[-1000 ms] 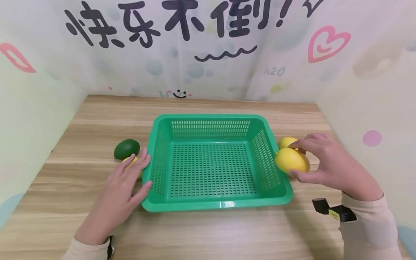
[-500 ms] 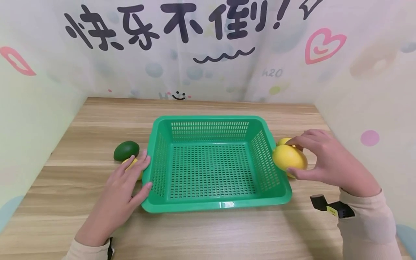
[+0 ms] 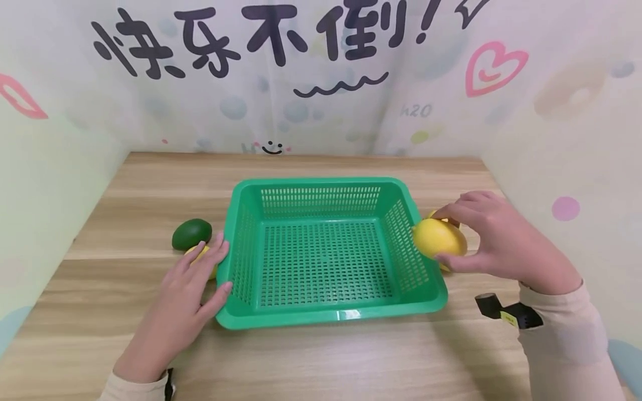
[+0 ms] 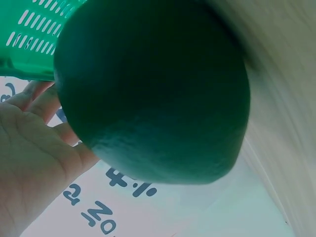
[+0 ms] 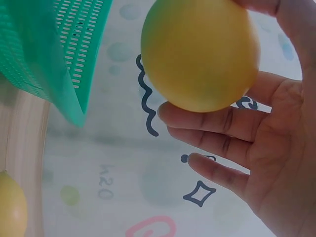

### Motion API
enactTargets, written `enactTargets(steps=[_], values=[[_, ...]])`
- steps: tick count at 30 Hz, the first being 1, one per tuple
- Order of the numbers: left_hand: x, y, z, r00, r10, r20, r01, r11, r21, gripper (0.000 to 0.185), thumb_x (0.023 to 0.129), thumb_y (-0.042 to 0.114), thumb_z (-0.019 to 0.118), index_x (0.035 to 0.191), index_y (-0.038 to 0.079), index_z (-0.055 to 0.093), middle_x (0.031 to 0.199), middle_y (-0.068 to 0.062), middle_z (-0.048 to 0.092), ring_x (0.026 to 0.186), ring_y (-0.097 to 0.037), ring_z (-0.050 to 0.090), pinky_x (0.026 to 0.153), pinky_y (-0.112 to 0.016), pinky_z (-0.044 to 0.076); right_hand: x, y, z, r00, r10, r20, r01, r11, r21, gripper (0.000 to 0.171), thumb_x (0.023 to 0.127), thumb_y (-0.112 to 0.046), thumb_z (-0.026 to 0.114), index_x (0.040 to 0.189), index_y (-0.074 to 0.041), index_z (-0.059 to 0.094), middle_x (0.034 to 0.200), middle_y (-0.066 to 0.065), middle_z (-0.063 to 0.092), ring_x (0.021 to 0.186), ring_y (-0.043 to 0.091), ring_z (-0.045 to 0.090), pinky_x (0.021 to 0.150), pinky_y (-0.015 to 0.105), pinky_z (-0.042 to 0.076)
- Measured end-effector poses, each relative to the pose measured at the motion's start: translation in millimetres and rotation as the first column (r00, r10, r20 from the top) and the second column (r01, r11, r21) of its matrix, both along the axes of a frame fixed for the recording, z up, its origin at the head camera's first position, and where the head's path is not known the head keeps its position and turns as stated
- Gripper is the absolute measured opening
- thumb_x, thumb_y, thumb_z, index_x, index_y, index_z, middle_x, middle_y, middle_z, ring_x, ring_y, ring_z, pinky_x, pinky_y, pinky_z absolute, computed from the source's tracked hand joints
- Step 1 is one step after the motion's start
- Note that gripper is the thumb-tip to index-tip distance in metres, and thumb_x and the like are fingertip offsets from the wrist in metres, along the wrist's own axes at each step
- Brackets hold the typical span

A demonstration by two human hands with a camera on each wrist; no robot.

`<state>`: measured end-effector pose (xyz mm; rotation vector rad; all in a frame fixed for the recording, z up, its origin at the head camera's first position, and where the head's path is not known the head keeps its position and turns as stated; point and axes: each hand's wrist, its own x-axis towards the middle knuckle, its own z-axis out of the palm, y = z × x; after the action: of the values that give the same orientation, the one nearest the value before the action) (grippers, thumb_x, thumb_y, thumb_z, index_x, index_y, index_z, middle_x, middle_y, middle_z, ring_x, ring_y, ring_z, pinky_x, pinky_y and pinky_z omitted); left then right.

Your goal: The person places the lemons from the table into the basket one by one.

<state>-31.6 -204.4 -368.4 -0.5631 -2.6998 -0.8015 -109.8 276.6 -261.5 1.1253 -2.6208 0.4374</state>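
My right hand (image 3: 494,236) pinches a lemon (image 3: 440,238) between thumb and fingers, beside the right rim of a green plastic basket (image 3: 321,318). The same lemon (image 5: 200,54) fills the top of the right wrist view, off the table. Another yellow fruit (image 3: 444,268) is mostly hidden behind it. With extended fingers, my left hand (image 3: 185,298) rests at the basket's left rim. Partly under those fingers is a yellow fruit (image 3: 209,267), and just beyond lies a dark green oval fruit (image 3: 192,234). A large green rounded thing (image 4: 153,98) covers much of the left wrist view.
The basket stands on a wood-grain table (image 3: 321,362). A printed backdrop (image 3: 301,122) rises behind it, with pale walls at both sides. A lemon (image 5: 11,207) lies on the table in the right wrist view.
My right hand has moved the lemon slightly left and up, over the basket's right rim. My left hand stays at the left rim. The head view has shifted slightly.
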Motion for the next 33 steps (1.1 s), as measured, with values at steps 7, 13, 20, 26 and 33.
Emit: enactTargets(steps=[7,13,20,26,33], values=[[0.4,-1,-0.6,1.000,0.004,-0.008,-0.004,1.000,-0.006,0.064,0.099,0.019,0.066,0.157,0.009,0.042,0.163,-0.010,0.039,0.141,-0.051,0.037,0.112,-0.066,0.030,-2.1,-3,5.5,1.000,-0.010,0.002,0.010,1.000,0.013,0.041,0.065,-0.024,0.088,0.102,-0.016,0.072,0.090,-0.015,0.064,0.085,0.013,0.053,0.090,0.039,0.037],[-0.3,0,-0.7,1.000,0.007,-0.002,-0.007,1.000,-0.012,0.064,0.098,0.020,0.067,0.157,0.010,0.043,0.163,-0.010,0.039,0.141,-0.051,0.037,0.110,-0.068,0.031,-5.7,-13,6.8,1.000,-0.007,-0.030,0.008,0.999,0.048,0.043,0.066,-0.029,0.087,0.105,-0.016,0.074,0.088,-0.013,0.064,0.084,0.013,0.054,0.085,0.042,0.038],[-1.1,1,-0.5,1.000,0.006,-0.004,-0.006,1.000,-0.010,0.064,0.098,0.020,0.067,0.157,0.010,0.042,0.163,-0.010,0.039,0.141,-0.051,0.037,0.110,-0.068,0.031,-9.0,-22,9.3,0.999,0.003,-0.041,-0.001,0.998,0.060,0.044,0.067,-0.033,0.087,0.105,-0.013,0.074,0.090,-0.009,0.066,0.085,0.014,0.055,0.088,0.042,0.041],[-2.7,2,-2.0,0.999,-0.016,-0.043,0.015,1.000,-0.021,0.064,0.097,0.018,0.067,0.155,0.007,0.044,0.161,-0.012,0.042,0.139,-0.051,0.040,0.109,-0.066,0.034,-7.0,-19,7.3,0.999,0.004,-0.050,0.000,0.998,0.069,0.044,0.067,-0.035,0.087,0.104,-0.013,0.074,0.089,-0.008,0.067,0.084,0.015,0.056,0.090,0.043,0.041],[-0.9,-1,-3.0,0.999,-0.014,-0.041,0.014,1.000,-0.006,0.063,0.098,0.019,0.066,0.155,0.007,0.044,0.161,-0.013,0.042,0.139,-0.052,0.040,0.109,-0.067,0.033,-9.6,-19,8.4,0.998,0.007,-0.056,-0.003,0.997,0.073,0.043,0.068,-0.035,0.087,0.103,-0.014,0.074,0.089,-0.009,0.066,0.084,0.014,0.056,0.090,0.042,0.041]])
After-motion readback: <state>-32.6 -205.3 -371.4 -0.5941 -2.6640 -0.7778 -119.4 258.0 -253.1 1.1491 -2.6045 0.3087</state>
